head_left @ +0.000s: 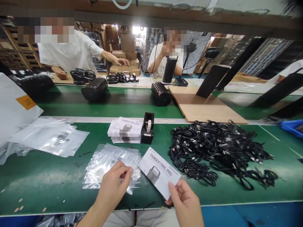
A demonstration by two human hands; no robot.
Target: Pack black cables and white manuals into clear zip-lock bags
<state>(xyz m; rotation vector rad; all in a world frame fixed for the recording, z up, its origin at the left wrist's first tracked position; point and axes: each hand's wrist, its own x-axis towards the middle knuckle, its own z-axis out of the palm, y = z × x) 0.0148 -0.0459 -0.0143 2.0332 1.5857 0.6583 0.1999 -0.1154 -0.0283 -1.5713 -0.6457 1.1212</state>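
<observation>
Here, near the front edge of the desk (59,186), the right hand (186,201) pinches a leaflet (159,172) reading "THUNDERTRAIL PRO"; to its left, the left hand (115,179) curls over clear plastic bags (96,171), whether pinching one I cannot tell.

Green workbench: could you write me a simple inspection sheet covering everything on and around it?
Surface: green workbench, with pale spots near its front-left edge.
Job's things: printed leaflet; clear bags; leaflet stack beside a tape dispenser.
Clutter: more bags spread at the left; blue tray at the right edge.
Hands: right hand holds the leaflet's near end in its fingers; left hand is over the bags, fingers pinched, grip unclear.
Cables: black cables, coiled and heaped at the right.
Surroundings: black speakers beyond; two people opposite.
</observation>
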